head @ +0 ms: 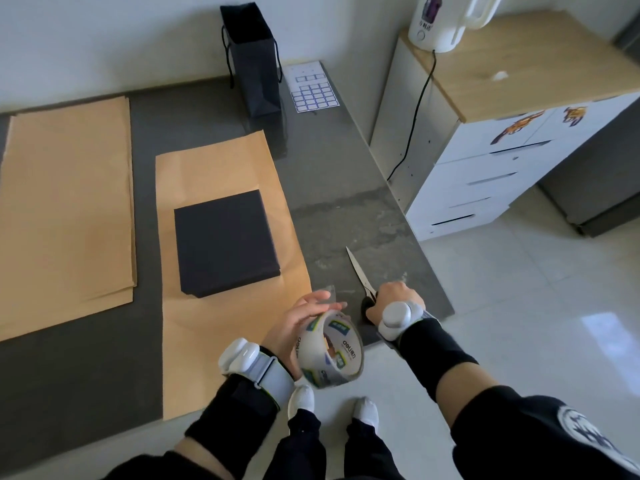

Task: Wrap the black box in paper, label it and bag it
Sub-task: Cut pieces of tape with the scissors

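Note:
The flat black box (225, 242) lies on a sheet of brown paper (214, 161) spread over the dark table. My left hand (294, 323) holds a roll of clear tape (330, 348) above the table's front edge, with a loose strip of tape pulled up from it. My right hand (394, 299) grips the black handles of the scissors (360, 271), whose blades lie on the table pointing away from me. A black paper bag (254, 64) stands upright at the back, beside a sheet of labels (313, 88).
A second stack of brown paper (65, 209) lies at the left of the grey table (346, 188). To the right stand a white drawer cabinet (485, 181) with a wooden top, a white kettle (436, 19) and its black cord (415, 116).

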Tool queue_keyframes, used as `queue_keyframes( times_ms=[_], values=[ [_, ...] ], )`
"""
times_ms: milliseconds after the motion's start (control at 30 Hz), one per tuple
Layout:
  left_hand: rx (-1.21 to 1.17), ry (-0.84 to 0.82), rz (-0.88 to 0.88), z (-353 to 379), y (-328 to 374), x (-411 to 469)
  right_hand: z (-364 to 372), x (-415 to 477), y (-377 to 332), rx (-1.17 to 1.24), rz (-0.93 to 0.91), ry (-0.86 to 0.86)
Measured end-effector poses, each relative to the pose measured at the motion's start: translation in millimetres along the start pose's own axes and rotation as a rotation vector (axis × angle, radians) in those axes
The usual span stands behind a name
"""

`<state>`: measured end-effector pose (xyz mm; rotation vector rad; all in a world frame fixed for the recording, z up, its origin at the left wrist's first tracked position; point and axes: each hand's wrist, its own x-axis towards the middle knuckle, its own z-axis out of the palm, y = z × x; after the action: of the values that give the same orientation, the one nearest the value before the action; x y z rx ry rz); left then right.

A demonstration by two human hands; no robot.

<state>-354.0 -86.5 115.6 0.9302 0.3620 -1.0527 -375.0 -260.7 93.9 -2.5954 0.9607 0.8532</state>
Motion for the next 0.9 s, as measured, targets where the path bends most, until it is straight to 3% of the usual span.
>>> queue_keyframes(
  times_ms=[333, 500, 667, 900],
  values=[
    [-0.152, 0.062, -0.101, 15, -7, 0, 16, -4, 0, -0.085, -0.036, 0.170],
    [-0.227, 0.078, -0.073, 24, -8, 2, 10, -1, 3, 0.022, -0.031, 0.087],
    [-0.127, 0.097, -0.017, 21, -12, 3, 8, 2, 7, 0.025, -0.043, 0.037],
    [0.091, -0.074, 0.116, 11, -7, 0, -2, -2, 9, 0.046, -0.139, -0.067]
  ],
)
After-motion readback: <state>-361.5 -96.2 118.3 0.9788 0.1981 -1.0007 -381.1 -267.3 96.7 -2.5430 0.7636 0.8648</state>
